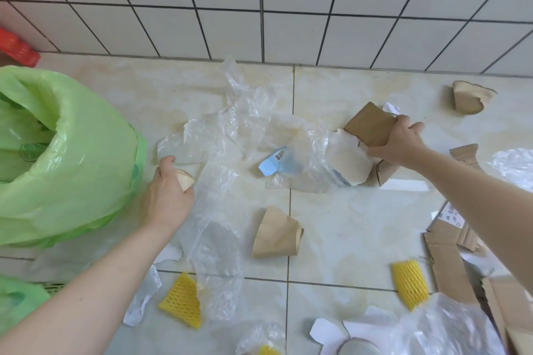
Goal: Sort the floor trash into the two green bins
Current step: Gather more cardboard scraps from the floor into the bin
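Early going: left hand (167,196) grips crushed paper cup (184,179) beside green bin (86,135); right hand (399,140) clutches cardboard piece (369,124). Floor (346,225) heavily littered.

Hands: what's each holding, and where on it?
Left hand grips a crumpled paper cup around its side, beside the green bin. Right hand grips a brown cardboard piece at its near edge, fingers curled over it.
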A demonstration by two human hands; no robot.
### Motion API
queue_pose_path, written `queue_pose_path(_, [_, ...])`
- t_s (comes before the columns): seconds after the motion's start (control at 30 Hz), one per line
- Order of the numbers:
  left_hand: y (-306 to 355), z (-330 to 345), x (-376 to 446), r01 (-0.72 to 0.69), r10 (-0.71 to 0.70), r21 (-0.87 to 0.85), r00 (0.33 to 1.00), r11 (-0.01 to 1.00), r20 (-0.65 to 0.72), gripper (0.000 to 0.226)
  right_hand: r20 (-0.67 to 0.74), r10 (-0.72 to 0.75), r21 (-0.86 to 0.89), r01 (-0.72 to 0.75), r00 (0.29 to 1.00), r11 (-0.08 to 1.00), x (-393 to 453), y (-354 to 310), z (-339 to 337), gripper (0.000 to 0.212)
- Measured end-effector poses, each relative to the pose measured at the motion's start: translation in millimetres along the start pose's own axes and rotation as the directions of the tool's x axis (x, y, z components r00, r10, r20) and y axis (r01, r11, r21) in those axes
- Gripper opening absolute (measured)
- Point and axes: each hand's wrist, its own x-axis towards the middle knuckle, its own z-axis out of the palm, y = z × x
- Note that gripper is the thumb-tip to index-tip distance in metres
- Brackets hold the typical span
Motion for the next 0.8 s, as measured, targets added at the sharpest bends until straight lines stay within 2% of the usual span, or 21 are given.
queue_pose_path(0.17, [23,-12,-17,-0.07,0.069,-0.112,0.998,0.991,-0.017,0.061,0.049,0.013,-0.032,-0.011,0.999,0.999,-20,5,-1,0.078])
queue_pose_path(0.27, [34,-12,-29,-0.089,0.094,-0.163,0.995,0.983,0.022,0.059,0.091,0.034,-0.069,-0.028,0.995,0.997,-32,13,7,0.076])
queue_pose_path(0.4, [44,-4,-40,-0.094,0.114,-0.202,0.989,0.975,0.093,0.055,0.123,0.057,0.006,-0.059,0.991,0.998,-43,22,15,0.077])
queue_pose_path(0.57, [53,5,-49,-0.097,0.137,-0.217,0.975,0.971,0.175,0.053,0.114,0.035,0.06,-0.042,0.993,0.997,-53,26,16,0.097])
queue_pose_path(0.73, [57,10,-52,-0.116,0.162,-0.204,0.961,0.972,0.226,0.059,0.057,0.012,0.158,-0.021,0.998,0.987,-66,37,12,0.084])
queue_pose_path(0.8, [59,8,-53,-0.12,0.17,-0.207,0.955,0.971,0.242,0.062,0.081,0.029,0.204,-0.045,0.996,0.978,-69,40,9,0.077])
